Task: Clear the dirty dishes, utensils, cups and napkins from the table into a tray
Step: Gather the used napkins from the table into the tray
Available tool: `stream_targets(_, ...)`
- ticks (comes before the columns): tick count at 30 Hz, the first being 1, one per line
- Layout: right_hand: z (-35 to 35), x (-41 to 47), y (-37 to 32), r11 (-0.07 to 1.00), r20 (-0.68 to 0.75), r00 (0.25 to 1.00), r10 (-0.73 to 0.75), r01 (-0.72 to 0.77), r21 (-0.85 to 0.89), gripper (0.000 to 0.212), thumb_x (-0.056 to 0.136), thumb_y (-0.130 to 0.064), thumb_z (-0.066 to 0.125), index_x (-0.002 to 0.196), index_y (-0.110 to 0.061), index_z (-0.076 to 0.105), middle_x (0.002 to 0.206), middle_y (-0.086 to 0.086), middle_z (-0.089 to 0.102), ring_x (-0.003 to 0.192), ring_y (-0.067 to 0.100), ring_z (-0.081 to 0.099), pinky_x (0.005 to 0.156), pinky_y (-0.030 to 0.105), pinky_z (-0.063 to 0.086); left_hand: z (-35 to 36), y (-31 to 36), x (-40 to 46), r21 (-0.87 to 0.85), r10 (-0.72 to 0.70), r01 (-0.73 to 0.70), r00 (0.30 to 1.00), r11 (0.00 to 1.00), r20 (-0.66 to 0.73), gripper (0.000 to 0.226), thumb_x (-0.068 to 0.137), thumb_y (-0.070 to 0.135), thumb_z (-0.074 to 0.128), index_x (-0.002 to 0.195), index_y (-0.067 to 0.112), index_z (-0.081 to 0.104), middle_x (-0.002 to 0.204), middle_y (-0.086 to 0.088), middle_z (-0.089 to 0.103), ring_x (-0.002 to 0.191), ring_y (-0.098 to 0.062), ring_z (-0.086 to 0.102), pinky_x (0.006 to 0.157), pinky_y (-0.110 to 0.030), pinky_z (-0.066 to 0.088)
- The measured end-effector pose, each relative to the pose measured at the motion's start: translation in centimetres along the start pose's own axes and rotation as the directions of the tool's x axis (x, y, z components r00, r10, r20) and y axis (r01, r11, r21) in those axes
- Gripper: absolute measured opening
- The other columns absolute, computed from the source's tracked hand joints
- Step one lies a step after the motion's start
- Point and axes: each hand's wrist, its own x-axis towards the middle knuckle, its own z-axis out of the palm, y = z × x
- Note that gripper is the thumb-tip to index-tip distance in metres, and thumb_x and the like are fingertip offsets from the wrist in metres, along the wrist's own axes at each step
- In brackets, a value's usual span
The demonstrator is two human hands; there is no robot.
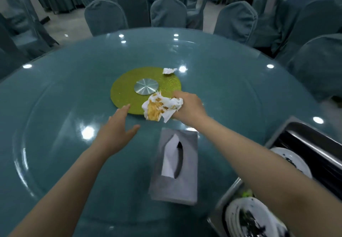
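My right hand [188, 107] grips a crumpled white napkin [159, 108] stained orange, just above the near edge of the green round mat [127, 88]. My left hand [116, 131] hovers open over the table, fingers straight, to the left of the napkin and holding nothing. A second, smaller crumpled napkin [168, 70] lies at the far right edge of the mat. The metal tray [296, 127] stands at the right, partly behind my right forearm, with dirty white plates [240, 216] in it.
A grey tissue box [174, 186] lies on the blue glass table [55, 107] between my arms. A silver disc [146, 86] sits in the middle of the mat. Covered chairs [106, 16] ring the far side of the table.
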Motion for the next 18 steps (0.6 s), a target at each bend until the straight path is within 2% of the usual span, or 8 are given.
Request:
stream_targets(3,-4.3,-5.3,1.4,0.998,-0.049,0.997,0.067,-0.067,-0.003,0.027,0.068,-0.035,0.074,0.072,-0.021,0.050,0.068,-0.007,0.056,0.065,0.023,0.050,0.052,0.029,0.035,0.6,3.3,-2.6,-0.055,0.056,-0.055,0.998,0.997,0.017,0.074,0.090,0.030,0.061,0.150,0.016,0.021,0.155,-0.002,0.027,0.142,-0.019,0.026,0.114,-0.036,0.021)
stream_targets(6,-8.0,-10.8,3.5,0.990,-0.093,0.986,0.138,-0.140,-0.017,0.027,0.066,-0.031,0.074,0.081,-0.015,0.058,0.075,-0.002,0.063,0.071,0.026,0.057,0.063,0.034,0.045,1.6,6.7,-4.9,-0.109,0.109,-0.103,0.993,0.989,0.051,0.073,0.090,0.030,0.060,0.151,0.020,0.020,0.155,0.001,0.027,0.142,-0.017,0.025,0.111,-0.031,0.022)
stream_targets(8,-10.1,-14.1,5.3,0.980,-0.108,0.977,0.185,-0.191,-0.051,0.028,0.067,-0.030,0.075,0.081,-0.016,0.056,0.072,-0.004,0.060,0.071,0.027,0.056,0.062,0.034,0.044,2.4,8.6,-6.1,-0.136,0.123,-0.112,0.990,0.984,0.074,0.072,0.091,0.032,0.059,0.151,0.023,0.019,0.155,0.002,0.029,0.140,-0.020,0.030,0.111,-0.032,0.025)
stream_targets(10,-12.1,-17.3,7.4,0.971,-0.140,0.967,0.213,-0.226,-0.084,0.028,0.068,-0.032,0.075,0.079,-0.023,0.051,0.068,-0.008,0.056,0.066,0.025,0.052,0.056,0.031,0.036,3.4,10.5,-7.1,-0.151,0.132,-0.117,0.986,0.982,0.097,0.072,0.090,0.034,0.059,0.150,0.026,0.020,0.153,0.001,0.032,0.138,-0.021,0.034,0.112,-0.035,0.027)
stream_targets(12,-13.7,-20.1,9.6,0.955,-0.161,0.955,0.248,-0.269,-0.126,0.031,0.070,-0.038,0.074,0.080,-0.028,0.047,0.067,-0.012,0.054,0.065,0.021,0.048,0.053,0.025,0.030,4.6,12.0,-7.9,-0.195,0.134,-0.108,0.984,0.975,0.121,0.071,0.090,0.033,0.059,0.150,0.026,0.022,0.150,-0.001,0.037,0.135,-0.022,0.039,0.112,-0.032,0.028)
stream_targets(15,-14.5,-24.0,12.8,0.911,-0.158,0.924,0.347,-0.373,-0.179,0.031,0.071,-0.046,0.069,0.091,-0.033,0.050,0.079,-0.012,0.059,0.078,0.023,0.058,0.059,0.029,0.034,6.8,14.0,-9.0,-0.239,0.174,-0.140,0.977,0.961,0.127,0.069,0.090,0.031,0.060,0.149,0.023,0.025,0.153,0.005,0.032,0.138,-0.014,0.033,0.108,-0.023,0.024)
stream_targets(18,-14.1,-27.1,16.0,0.873,-0.160,0.903,0.400,-0.428,-0.234,0.041,0.070,-0.048,0.071,0.106,-0.033,0.056,0.097,-0.009,0.062,0.095,0.021,0.059,0.067,0.029,0.037,9.4,15.7,-10.1,-0.272,0.210,-0.159,0.963,0.949,0.169,0.069,0.090,0.031,0.060,0.149,0.023,0.025,0.153,0.007,0.031,0.139,-0.011,0.031,0.111,-0.025,0.024)
